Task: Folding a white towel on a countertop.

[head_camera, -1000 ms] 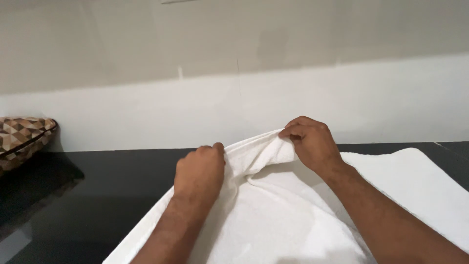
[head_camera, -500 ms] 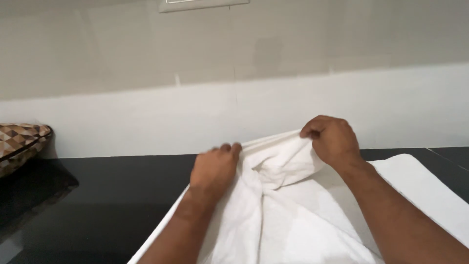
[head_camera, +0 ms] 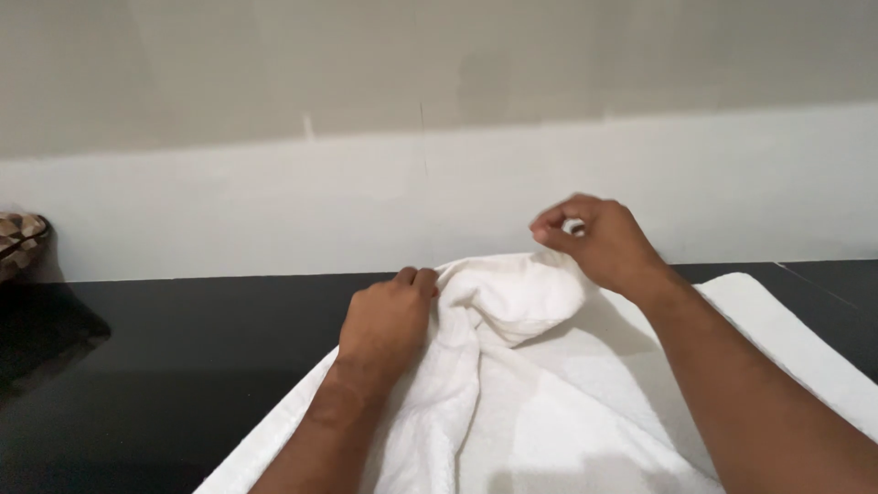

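A thick white terry-cloth towel (head_camera: 549,402) lies spread over the glossy black countertop (head_camera: 183,366), its far part gathered up into a rounded hump near the counter's back edge, just in front of the wall. The left hand (head_camera: 384,320) is curled into a loose fist, knuckles up, with its fingers closed on a fold of the towel at the left side of that hump; this grip seems to pin the cloth against the counter so the bunched part keeps its shape. The right hand (head_camera: 594,242) is raised a little above the hump at its right side, thumb and fingers pinched narrowly on a small bit of white cloth, most likely a corner or hem of the same towel, held up clear of the rest as if to keep that edge separate. From the hump a twisted ridge of cloth runs back toward the near edge of the counter, between the two forearms, while the towel's right part lies flat toward the counter's right side. The counter is dark and shiny. Behind it stands a plain wall, white below and greyish above (head_camera: 439,82). At the far left edge sits part of a brown-and-cream triangle-patterned cushion (head_camera: 16,240).
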